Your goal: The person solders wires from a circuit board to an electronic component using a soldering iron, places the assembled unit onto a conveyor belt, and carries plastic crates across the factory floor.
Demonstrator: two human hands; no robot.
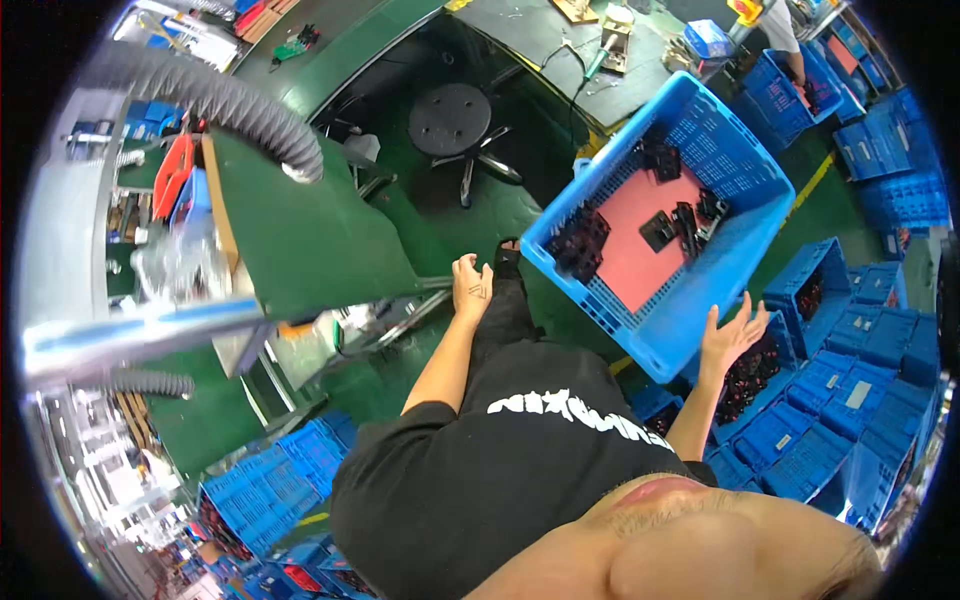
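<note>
Evidently, the rigid blue plastic crate [735, 160], lightly loaded with black parts [688, 222], is best gripped by its rim; left hand [472, 287] and right hand [730, 335] are spread open.

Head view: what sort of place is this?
Probably a factory assembly floor: stacked blue crates, a green workbench with a stool, and a blue crate of black parts by the hands.
</note>
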